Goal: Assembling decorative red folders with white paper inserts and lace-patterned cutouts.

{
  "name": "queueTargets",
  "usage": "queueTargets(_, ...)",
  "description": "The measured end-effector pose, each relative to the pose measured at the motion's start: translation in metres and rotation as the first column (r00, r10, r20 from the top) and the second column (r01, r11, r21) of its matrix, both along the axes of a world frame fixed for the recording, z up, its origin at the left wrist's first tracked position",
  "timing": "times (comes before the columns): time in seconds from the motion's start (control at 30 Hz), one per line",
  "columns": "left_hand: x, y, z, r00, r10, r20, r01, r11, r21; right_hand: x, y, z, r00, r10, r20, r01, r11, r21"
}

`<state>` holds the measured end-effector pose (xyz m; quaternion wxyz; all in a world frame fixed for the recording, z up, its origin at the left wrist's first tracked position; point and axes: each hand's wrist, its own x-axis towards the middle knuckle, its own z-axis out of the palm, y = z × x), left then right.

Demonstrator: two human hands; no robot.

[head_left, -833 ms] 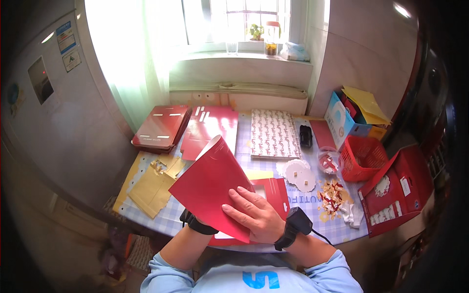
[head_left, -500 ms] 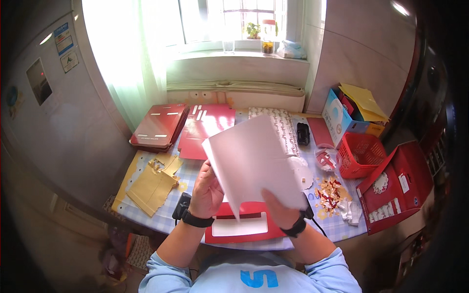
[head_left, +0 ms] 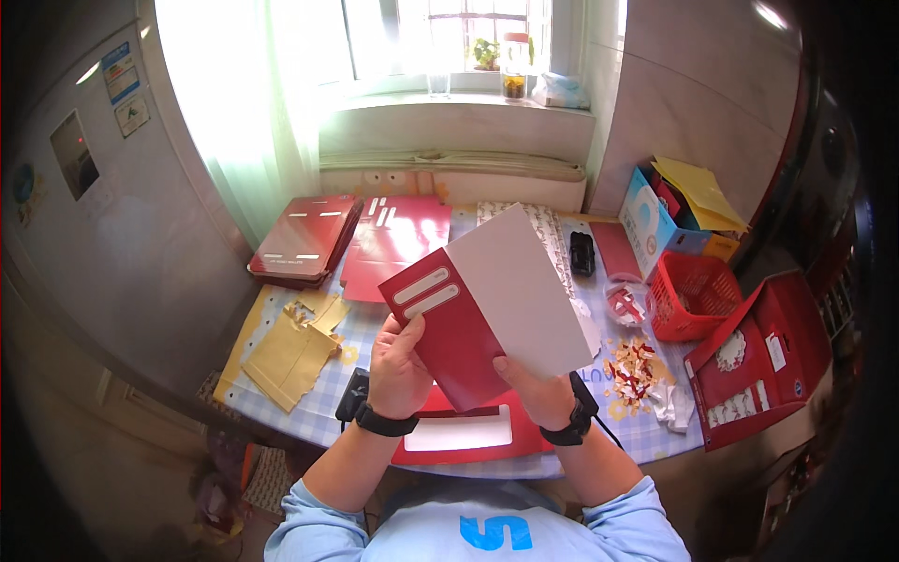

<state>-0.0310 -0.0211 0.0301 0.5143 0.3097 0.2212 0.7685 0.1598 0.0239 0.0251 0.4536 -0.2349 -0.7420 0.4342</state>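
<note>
A cardboard sheet (head_left: 454, 332), one part red with two white label strips and the other plain white, is held up tilted above the table. My left hand (head_left: 401, 365) grips its red left edge, thumb on top beneath the strips. At the lower right edge my right hand (head_left: 541, 389) pinches it, thumb on the face near where red meets white; the fingers behind are hidden. Below the hands, at the table's near edge, lies a red cardboard piece (head_left: 426, 454) with a white rectangular panel, partly covered by the sheet and my hands.
Red folders (head_left: 304, 244) are stacked at the back left beside a flat red card (head_left: 412, 234). Torn tan paper (head_left: 295, 361) lies left. On the right are paper scraps (head_left: 632, 375), a red basket (head_left: 698, 295), a blue box (head_left: 646, 220) and an open red box (head_left: 758, 365).
The sheet has turned over or opened out: its plain pale side faced me before, and now the red part with label strips shows. Both hands still hold it.
</note>
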Motion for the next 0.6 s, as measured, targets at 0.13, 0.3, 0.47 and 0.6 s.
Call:
queueTargets(0.13,-0.003,-0.004,0.006,0.984,-0.139,0.110,0.145,0.989,-0.042,-0.004,0.002,-0.001,0.971,0.076,-0.229,-0.141,0.949,-0.282)
queueTargets(0.3,0.000,-0.002,0.009,0.926,-0.239,0.292,0.262,0.964,-0.042,-0.003,-0.001,-0.007,0.939,0.010,-0.343,-0.144,0.919,-0.368)
queueTargets(0.47,0.000,-0.002,0.000,0.872,-0.238,0.429,0.270,0.963,-0.015,0.000,0.007,0.005,1.000,0.007,-0.003,-0.006,0.946,0.324)
queueTargets(0.6,-0.008,-0.003,-0.003,0.833,-0.318,0.453,0.360,0.933,-0.008,0.007,0.011,0.012,0.968,0.220,0.118,-0.250,0.861,0.443)
